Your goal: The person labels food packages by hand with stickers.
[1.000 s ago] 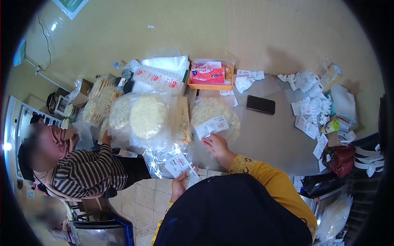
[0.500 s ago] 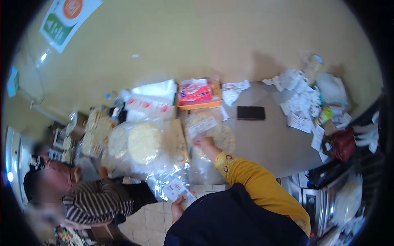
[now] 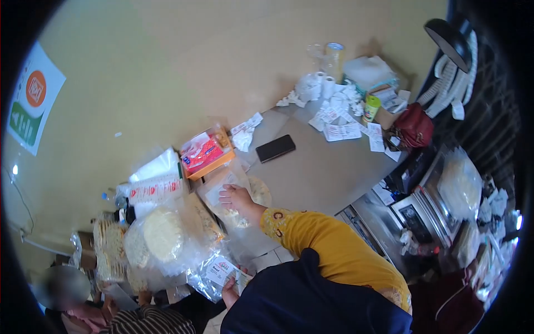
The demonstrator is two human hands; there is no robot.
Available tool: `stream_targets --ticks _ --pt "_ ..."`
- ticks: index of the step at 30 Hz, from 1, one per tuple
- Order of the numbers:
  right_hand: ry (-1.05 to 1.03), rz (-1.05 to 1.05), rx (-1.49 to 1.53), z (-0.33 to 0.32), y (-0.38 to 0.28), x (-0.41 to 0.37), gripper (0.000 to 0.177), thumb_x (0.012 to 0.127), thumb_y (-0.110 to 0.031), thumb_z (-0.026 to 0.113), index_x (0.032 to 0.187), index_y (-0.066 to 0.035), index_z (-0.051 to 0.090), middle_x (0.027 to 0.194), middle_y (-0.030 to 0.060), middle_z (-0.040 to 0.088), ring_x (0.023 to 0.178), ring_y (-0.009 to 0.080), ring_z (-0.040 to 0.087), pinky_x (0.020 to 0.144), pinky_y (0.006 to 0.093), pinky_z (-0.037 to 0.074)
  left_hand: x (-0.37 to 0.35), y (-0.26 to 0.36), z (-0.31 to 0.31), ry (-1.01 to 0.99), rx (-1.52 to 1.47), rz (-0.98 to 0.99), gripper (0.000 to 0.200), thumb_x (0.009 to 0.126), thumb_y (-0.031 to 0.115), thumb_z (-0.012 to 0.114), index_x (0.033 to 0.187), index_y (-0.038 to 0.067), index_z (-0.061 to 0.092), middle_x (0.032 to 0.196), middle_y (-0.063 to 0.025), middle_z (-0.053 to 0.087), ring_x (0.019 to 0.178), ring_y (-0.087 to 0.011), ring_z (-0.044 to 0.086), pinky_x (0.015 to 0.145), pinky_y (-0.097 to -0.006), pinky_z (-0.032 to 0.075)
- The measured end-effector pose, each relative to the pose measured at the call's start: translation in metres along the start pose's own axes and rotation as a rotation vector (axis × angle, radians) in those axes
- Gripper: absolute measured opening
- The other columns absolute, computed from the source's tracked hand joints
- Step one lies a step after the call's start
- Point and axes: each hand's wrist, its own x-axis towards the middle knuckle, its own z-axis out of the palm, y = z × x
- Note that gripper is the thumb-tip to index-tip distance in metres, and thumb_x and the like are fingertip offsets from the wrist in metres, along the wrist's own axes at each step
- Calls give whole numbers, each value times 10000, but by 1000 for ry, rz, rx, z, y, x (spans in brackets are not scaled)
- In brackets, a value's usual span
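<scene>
My right hand (image 3: 238, 199), in a yellow sleeve, lies over a clear bag with a white label (image 3: 219, 186) and pale flatbreads (image 3: 259, 192); its fingers are too small to read clearly. Lower down, my left hand (image 3: 229, 292) is closed on a label card printed "Beef" (image 3: 220, 271), beside a shiny clear plastic bag (image 3: 201, 285). To the left, round flatbreads in plastic (image 3: 162, 234) lie on the table.
A phone (image 3: 276, 148) lies on the table (image 3: 317, 178). Behind are an orange box (image 3: 207, 156) and crumpled receipts (image 3: 337, 114). At right sits a red pouch (image 3: 414, 126). A person in a striped top (image 3: 150, 320) is at lower left.
The view has turned to the right, so the table items appear shifted left and tilted. My right hand is now spread more over the bag's label. My left hand still holds the card.
</scene>
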Motion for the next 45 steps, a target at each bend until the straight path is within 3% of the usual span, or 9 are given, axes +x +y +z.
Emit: stream_targets --ticks 7,16,18,19,20,22,28,33,45 --pt "137 -104 -29 -69 -84 -101 338 904 -255 442 1154 -27 449 1065 161 573 935 272 588 729 348 491 32 -1 16 -242 124 -206 552 753 89 455 1273 -21 306 1224 -154 463 1088 -332 487 892 -492 418" --pt "281 -378 -18 -252 -174 -183 319 870 -220 482 1126 -30 480 974 110 586 815 211 586 681 323 479 53 -20 85 -459 239 -315 466 760 29 483 1212 -30 385 1146 -171 518 1056 -329 520 885 -470 434" --pt "644 -347 -319 -267 -192 -208 330 849 -185 503 1144 -40 488 857 78 595 667 164 574 581 292 479 56 -19 101 -495 251 -289 448 762 15 489 1198 -32 402 1129 -175 530 1049 -329 528 883 -465 438" --pt "800 -191 -604 -295 -203 -210 376 832 -230 529 1139 -15 505 920 132 614 724 231 607 630 332 486 58 -19 109 -507 253 -268 439 762 8 493 1192 -33 411 1120 -177 536 1045 -328 531 883 -463 440" --pt "1161 -228 -1386 -296 -206 -221 436 794 -279 570 1108 21 527 976 199 610 800 298 619 697 367 480 58 -19 116 -515 248 -245 430 763 2 496 1185 -34 420 1112 -179 542 1042 -328 535 882 -461 442" --pt "1278 -208 -1708 -271 -212 -239 443 755 -296 603 1069 15 564 990 225 598 873 323 608 743 392 466 60 -19 128 -522 244 -202 412 765 -12 502 1171 -36 437 1094 -182 554 1034 -328 542 880 -456 446" --pt "450 -557 -1357 -204 -180 -189 216 723 -187 652 838 -8 606 710 118 607 652 204 594 629 303 473 63 -26 149 -466 307 -167 353 792 -31 503 1143 -27 469 1062 -178 575 1004 -311 565 859 -437 464" --pt "-103 -279 -919 -115 -102 -145 220 747 -137 681 895 -5 585 761 55 596 676 101 569 609 224 465 75 -44 141 -370 397 -96 339 800 1 540 1134 -11 484 1034 -146 588 954 -281 584 824 -410 483" --pt "-282 -91 -697 -93 -28 -111 174 711 -74 694 830 8 597 706 49 612 625 92 558 577 237 454 67 -35 96 -379 12 -230 437 871 237 482 1233 5 400 1131 -140 528 1010 -287 546 856 -412 454"
